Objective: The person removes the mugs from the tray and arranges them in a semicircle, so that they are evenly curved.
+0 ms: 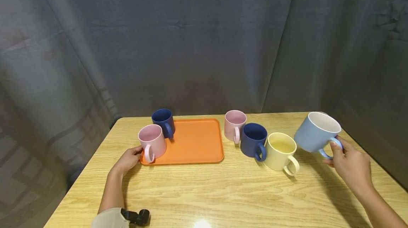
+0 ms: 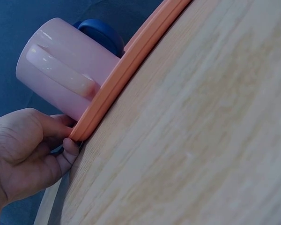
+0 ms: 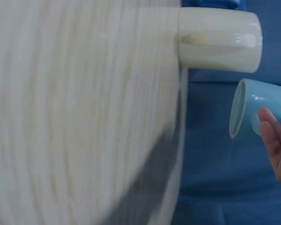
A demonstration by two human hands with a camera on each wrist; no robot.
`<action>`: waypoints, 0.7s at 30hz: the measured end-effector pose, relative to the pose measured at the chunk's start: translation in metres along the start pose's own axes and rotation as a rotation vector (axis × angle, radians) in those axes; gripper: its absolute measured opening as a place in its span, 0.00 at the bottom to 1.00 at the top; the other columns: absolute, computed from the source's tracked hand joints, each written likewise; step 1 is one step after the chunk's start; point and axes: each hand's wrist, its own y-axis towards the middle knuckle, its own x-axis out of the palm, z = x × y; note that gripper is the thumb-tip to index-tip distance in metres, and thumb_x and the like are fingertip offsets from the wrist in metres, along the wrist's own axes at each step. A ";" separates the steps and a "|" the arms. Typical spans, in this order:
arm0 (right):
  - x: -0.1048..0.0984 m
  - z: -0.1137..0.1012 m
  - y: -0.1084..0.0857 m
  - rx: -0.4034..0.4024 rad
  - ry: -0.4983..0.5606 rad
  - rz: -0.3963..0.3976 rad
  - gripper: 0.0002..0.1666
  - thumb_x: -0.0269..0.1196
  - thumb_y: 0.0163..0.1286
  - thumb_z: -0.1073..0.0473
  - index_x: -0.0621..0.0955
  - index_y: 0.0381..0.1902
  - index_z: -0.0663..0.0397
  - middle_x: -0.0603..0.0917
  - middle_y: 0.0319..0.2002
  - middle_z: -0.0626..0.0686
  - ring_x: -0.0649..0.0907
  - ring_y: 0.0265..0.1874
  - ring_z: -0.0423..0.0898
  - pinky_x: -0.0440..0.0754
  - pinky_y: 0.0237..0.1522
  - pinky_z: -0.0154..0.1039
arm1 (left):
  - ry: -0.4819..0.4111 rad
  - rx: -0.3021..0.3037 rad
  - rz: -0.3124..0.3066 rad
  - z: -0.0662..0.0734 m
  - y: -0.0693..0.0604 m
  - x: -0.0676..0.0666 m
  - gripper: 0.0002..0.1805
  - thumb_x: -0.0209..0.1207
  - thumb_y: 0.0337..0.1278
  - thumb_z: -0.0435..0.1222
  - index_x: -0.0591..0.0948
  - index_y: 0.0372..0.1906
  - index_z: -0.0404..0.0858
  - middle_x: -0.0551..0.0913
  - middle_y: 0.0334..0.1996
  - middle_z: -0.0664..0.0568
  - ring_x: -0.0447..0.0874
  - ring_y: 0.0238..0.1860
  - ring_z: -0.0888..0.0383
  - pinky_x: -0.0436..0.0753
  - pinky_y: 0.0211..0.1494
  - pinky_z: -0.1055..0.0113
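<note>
My right hand (image 1: 353,166) grips the handle of a light blue mug (image 1: 313,134), tilted and raised above the table at the right. In the right wrist view the light blue mug (image 3: 264,108) is clear of the tabletop, the hand (image 3: 278,150) at its side. My left hand (image 1: 127,159) pinches the near left corner of the orange tray (image 1: 197,143). A pink mug (image 1: 154,141) stands on that corner, a dark blue mug (image 1: 163,120) behind it. The left wrist view shows thumb and fingers of the hand (image 2: 33,145) at the tray rim (image 2: 112,84), below the pink mug (image 2: 65,65).
Between the tray and the raised mug, a pink mug (image 1: 232,128), a dark blue mug (image 1: 251,141) and a yellow mug (image 1: 277,153) stand in a slanting row on the wooden table (image 1: 204,189). A grey curtain (image 1: 191,43) hangs behind the table.
</note>
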 end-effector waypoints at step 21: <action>0.025 0.008 -0.001 0.057 -0.029 -0.322 0.31 0.41 0.75 0.54 0.63 0.57 0.82 0.80 0.15 0.49 0.79 0.14 0.44 0.67 0.20 0.41 | 0.011 -0.002 -0.006 0.002 -0.001 0.001 0.24 0.40 0.58 0.21 0.60 0.61 0.18 0.66 0.56 0.27 0.67 0.49 0.44 0.72 0.45 0.64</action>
